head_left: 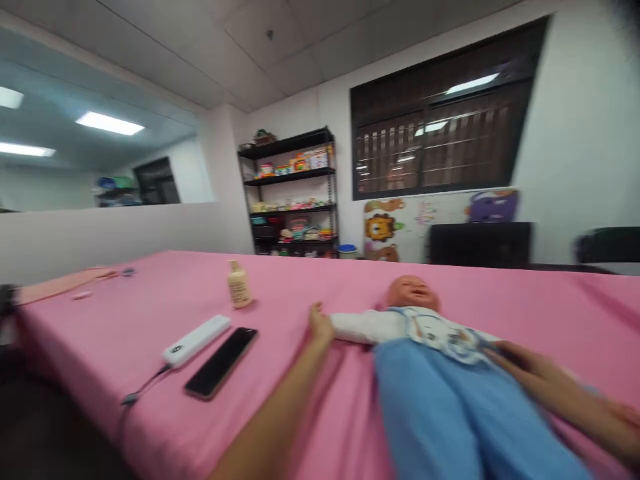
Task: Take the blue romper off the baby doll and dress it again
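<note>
A baby doll (413, 320) lies on its back across the pink-covered bench (125, 347), at the center right of the frame, its head at the far side and its legs toward me. It wears a white long-sleeved top (360, 327), a printed bib (443, 333) and blue trousers (450, 407). My left hand (320, 325) rests at the end of the doll's outstretched sleeve, fingers loosely together and holding nothing. My right hand (523, 365) lies on the doll's chest at the right of the frame, its fingers (505, 357) extended flat, not gripping. To my left on the bench are a cream lotion bottle (239, 285), a white power bank (196, 341) with a cable, and a black smartphone (221, 363). A peach cloth (60, 285) lies at the upper left, and a toy-filled black shelf (287, 193) stands beyond the bench.
</note>
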Demonstrator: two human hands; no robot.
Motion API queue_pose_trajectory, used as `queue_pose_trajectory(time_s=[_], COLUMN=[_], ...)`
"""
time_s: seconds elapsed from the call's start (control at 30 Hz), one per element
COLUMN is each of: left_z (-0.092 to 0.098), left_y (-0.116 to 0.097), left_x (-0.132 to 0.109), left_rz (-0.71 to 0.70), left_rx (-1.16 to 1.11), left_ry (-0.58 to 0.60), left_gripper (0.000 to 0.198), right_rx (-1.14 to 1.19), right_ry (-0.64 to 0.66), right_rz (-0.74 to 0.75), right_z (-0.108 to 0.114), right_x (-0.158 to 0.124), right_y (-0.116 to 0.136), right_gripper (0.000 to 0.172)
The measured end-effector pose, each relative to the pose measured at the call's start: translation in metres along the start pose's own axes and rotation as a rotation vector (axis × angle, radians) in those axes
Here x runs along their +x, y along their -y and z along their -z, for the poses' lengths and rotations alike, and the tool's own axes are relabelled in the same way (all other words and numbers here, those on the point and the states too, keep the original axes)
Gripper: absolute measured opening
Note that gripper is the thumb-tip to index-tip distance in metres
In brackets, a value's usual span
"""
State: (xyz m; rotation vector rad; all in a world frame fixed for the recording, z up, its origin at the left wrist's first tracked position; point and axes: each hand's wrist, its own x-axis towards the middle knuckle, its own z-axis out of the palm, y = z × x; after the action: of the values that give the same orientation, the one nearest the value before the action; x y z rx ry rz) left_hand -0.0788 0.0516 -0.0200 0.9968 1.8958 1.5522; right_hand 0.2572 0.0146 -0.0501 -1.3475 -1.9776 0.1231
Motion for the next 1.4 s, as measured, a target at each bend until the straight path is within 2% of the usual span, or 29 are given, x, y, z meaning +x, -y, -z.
queue_pose_trajectory(time_s=[0.07,0.1,0.13,0.17,0.2,0.23,0.3,0.37,0.5,0.6,0.67,0.73,0.83,0.93,1.03,1.13,1.23,1.3,1.4], left_z=[0.000,0.000,0.000,-0.001,-0.001,-0.002,-0.003,-0.005,-0.010,-0.015,-0.018,-0.017,-0.006,0.011,0.022,0.018,0.006,-0.002,-0.006], left_y=[-0.006,-0.010,-0.014,-0.018,-0.022,-0.026,-0.030,-0.032,-0.029,-0.023,-0.020,-0.020,-0.026,-0.038,-0.046,-0.043,-0.032,-0.026,-0.023], left_x=[-0.008,-0.013,-0.019,-0.027,-0.034,-0.042,-0.056,-0.063,-0.060,-0.053,-0.051,-0.050,-0.049,-0.046,-0.044,-0.042,-0.040,-0.038,-0.040], left_rz=[-0.132,-0.337,-0.511,-0.617,-0.638,-0.656,-0.666,-0.675,-0.655,-0.523,-0.454,-0.462,-0.471,-0.398,-0.381,-0.366,-0.432,-0.500,-0.589], left_rx=[0.032,0.127,0.182,0.202,0.224,0.254,0.293,0.287,0.193,0.091,0.064,0.089,0.163,0.169,0.136,0.193,0.195,0.163,0.153], left_ry=[0.012,-0.006,0.043,0.186,0.361,0.549,0.826,0.938,0.927,0.823,0.738,0.776,1.042,1.299,1.426,1.391,1.207,1.065,0.871], left_gripper=[0.041,0.035,0.029,0.022,0.014,0.015,0.027,0.030,0.031,0.034,0.035,0.035,0.029,0.022,0.023,0.027,0.030,0.036,0.038], right_rx=[0.166,0.267,0.317,0.346,0.348,0.341,0.375,0.521,0.851,0.868,0.845,0.821,0.682,0.472,0.416,0.377,0.368,0.503,0.855], right_ry=[0.086,0.105,0.084,0.080,0.073,0.072,0.100,0.167,0.318,0.380,0.297,0.103,-0.129,-0.197,-0.211,-0.184,-0.217,-0.272,-0.285], right_rz=[-0.081,-0.110,-0.129,-0.142,-0.166,-0.194,-0.245,-0.282,-0.292,-0.263,-0.322,-0.414,-0.405,-0.308,-0.319,-0.330,-0.377,-0.512,-0.707], right_z=[0.009,0.010,0.009,0.007,0.006,0.006,0.008,0.012,0.023,0.030,0.031,0.028,0.015,0.000,-0.009,-0.010,-0.011,-0.012,-0.011], right_x=[-0.003,-0.003,-0.002,0.000,0.001,0.002,0.002,0.000,-0.006,-0.005,0.001,0.010,0.020,0.016,0.004,-0.002,0.000,0.002,0.003], right_y=[-0.003,-0.001,0.001,0.004,0.006,0.009,0.014,0.020,0.032,0.027,0.018,0.008,0.000,0.002,0.005,0.002,-0.006,-0.010,-0.005], right_gripper=[0.034,0.037,0.038,0.038,0.038,0.039,0.043,0.045,0.048,0.044,0.042,0.042,0.034,0.025,0.028,0.030,0.029,0.023,0.020])
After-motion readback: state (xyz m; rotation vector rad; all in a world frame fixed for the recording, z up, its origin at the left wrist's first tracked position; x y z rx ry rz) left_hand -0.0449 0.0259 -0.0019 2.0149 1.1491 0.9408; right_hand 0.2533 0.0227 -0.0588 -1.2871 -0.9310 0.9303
